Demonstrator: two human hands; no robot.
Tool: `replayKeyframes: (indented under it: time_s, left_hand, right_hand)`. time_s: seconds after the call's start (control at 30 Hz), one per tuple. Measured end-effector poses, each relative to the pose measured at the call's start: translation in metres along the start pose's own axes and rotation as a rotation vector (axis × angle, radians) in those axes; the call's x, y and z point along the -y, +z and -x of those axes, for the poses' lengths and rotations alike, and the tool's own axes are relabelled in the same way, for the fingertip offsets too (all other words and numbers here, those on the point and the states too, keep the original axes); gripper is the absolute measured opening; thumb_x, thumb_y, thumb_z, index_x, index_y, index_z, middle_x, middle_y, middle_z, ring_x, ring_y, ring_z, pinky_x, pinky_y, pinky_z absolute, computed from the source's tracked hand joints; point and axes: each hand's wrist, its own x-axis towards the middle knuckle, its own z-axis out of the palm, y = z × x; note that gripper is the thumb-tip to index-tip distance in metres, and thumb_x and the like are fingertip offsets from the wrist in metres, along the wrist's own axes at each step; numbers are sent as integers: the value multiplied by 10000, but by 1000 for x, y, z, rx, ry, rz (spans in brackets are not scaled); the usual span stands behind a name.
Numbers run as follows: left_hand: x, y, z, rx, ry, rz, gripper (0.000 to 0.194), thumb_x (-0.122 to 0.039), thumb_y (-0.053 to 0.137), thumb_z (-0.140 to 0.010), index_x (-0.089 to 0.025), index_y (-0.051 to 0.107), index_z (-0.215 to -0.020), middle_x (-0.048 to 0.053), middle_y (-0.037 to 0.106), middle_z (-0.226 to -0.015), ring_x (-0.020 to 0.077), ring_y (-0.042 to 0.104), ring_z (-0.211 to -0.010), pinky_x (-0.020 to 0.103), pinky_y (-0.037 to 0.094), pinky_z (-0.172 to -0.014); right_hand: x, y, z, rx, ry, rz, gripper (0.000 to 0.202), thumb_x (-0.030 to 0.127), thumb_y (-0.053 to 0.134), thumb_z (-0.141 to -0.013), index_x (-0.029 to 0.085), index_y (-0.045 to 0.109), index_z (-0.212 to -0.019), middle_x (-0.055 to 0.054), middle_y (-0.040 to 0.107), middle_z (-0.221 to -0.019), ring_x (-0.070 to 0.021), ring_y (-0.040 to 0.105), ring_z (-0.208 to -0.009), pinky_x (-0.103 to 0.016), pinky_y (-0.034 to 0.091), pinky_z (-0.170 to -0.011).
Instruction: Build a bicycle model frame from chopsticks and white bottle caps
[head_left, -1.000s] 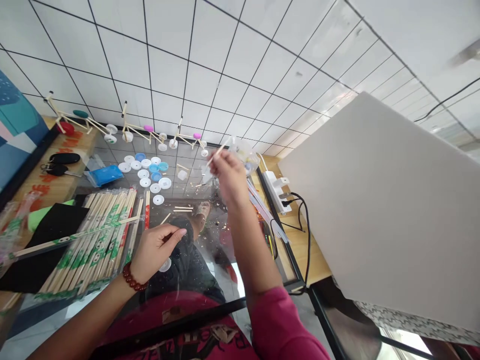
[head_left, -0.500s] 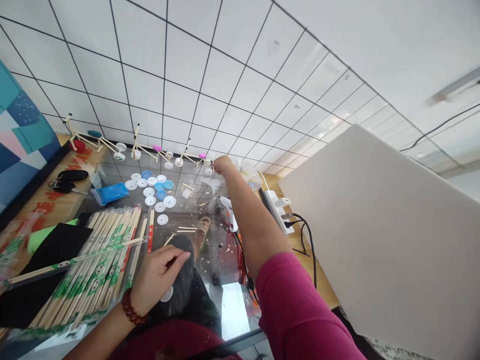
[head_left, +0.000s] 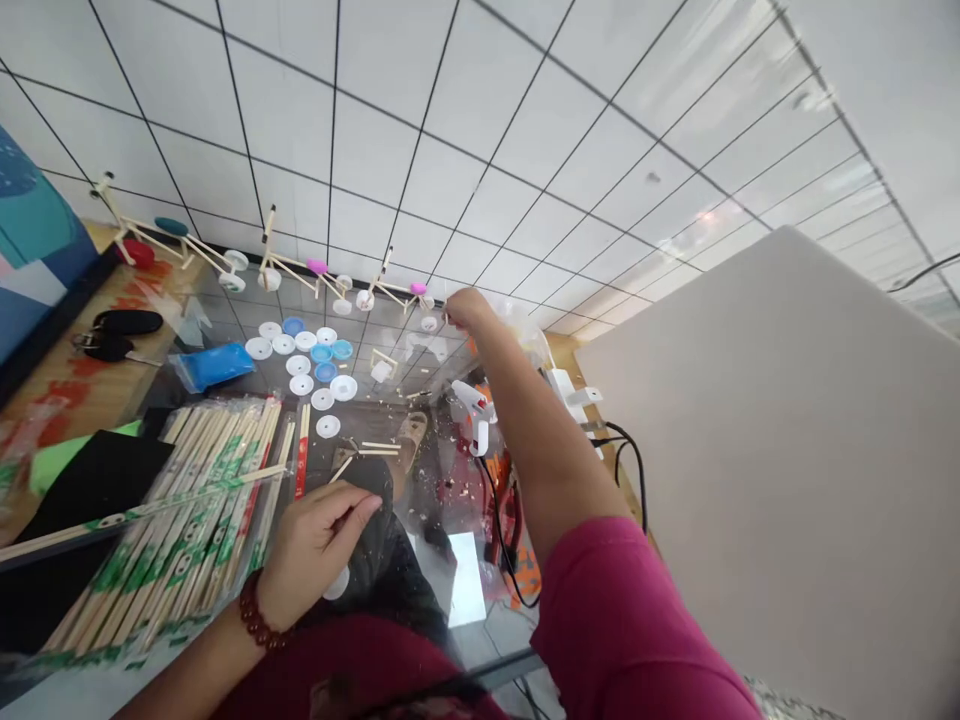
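My left hand (head_left: 315,540) hangs over the near side of the glass table, fingers curled in and thumb against them; nothing shows in it. My right hand (head_left: 466,308) reaches to the far edge, by the wall, with its fingers closed. A small pale bit shows at its fingertips, too small to name. Just left of it stands a small tricycle-like stick model (head_left: 394,290) with white wheels and a pink seat. Two similar models, one with a pink seat (head_left: 316,267) and one with a dark green seat (head_left: 171,227), line the wall.
White and blue plastic discs (head_left: 300,365) lie mid-table near a blue packet (head_left: 217,366). Wrapped chopsticks (head_left: 187,520) fill the left. A white glue gun (head_left: 472,400) with a black cord lies under my right forearm. A large pale panel (head_left: 765,450) stands at right.
The view has shifted slightly, and more of the glue gun shows beside my right forearm. My right hand stays at the far edge, and my left hand keeps its curled pose.
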Motion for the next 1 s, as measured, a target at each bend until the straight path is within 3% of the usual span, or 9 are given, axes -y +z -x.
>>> replayKeyframes:
  time_s: [0.1,0.2,0.3,0.4,0.5,0.57,0.67,0.77,1.0]
  left_hand:
    - [-2,-5,-2,-45,-66,40,190,-312,652,-988,-220,806,-924,25,775,-804,135,691,-662,237,555,-656]
    - [-5,-9,-3,-110,-274,177,282,-435,672,-977,-204,809,-1061,57,786,-852,155,685,-656,269,575,-619]
    - [-7,-9,-4,-98,-428,384,441,-543,741,-918,-203,782,-1196,83,799,-979,159,686,-690,294,598,-633]
    - [-10,-4,-6,-68,-479,553,555,-600,850,-795,-196,787,-1171,100,799,-1047,171,703,-739,312,610,-652]
    - [-11,1,-8,-87,-560,588,572,-642,932,-637,-160,800,-914,80,777,-830,171,683,-677,311,597,-633]
    - [-12,3,-10,-71,-600,590,572,-637,961,-564,-153,786,-814,78,763,-775,172,677,-670,298,582,-613]
    - [-10,2,-12,-68,-606,550,524,-590,970,-535,-155,777,-756,66,747,-731,159,658,-646,274,553,-581]
    - [-4,-1,-14,-118,-568,510,457,-545,945,-561,-164,772,-745,52,736,-713,151,647,-635,262,539,-571]
    - [0,-2,-16,-63,-493,326,366,-519,848,-644,-184,766,-766,57,737,-705,188,660,-627,294,534,-583]
  right_hand:
    - [7,-21,46,14,-78,17,129,58,643,-851,113,758,-836,-44,706,-682,-142,619,-679,-260,478,-719]
    - [5,-26,129,55,-328,-121,141,162,626,-928,151,755,-983,3,679,-690,-126,571,-663,-269,442,-711]
    - [-16,5,213,232,-517,-388,221,348,615,-983,178,745,-929,28,620,-682,-112,512,-651,-260,408,-672]
    - [-45,62,259,243,-480,-673,317,473,624,-960,192,747,-880,19,627,-733,-123,515,-688,-267,407,-673]
    - [-66,110,270,217,-393,-853,358,546,697,-901,197,779,-892,6,663,-772,-130,521,-690,-282,418,-687]
    - [-75,129,269,229,-347,-932,386,584,752,-857,204,800,-907,4,664,-749,-136,522,-683,-286,423,-683]
    - [-83,141,268,226,-278,-1076,495,670,737,-850,208,818,-1011,-9,673,-726,-135,511,-637,-289,422,-650]
    - [-88,148,271,136,-244,-1159,572,724,699,-861,205,808,-1076,-23,695,-745,-129,502,-607,-286,420,-629]
    - [-86,169,275,-48,-366,-929,399,600,681,-907,217,792,-906,-17,697,-712,-165,582,-653,-297,472,-651]
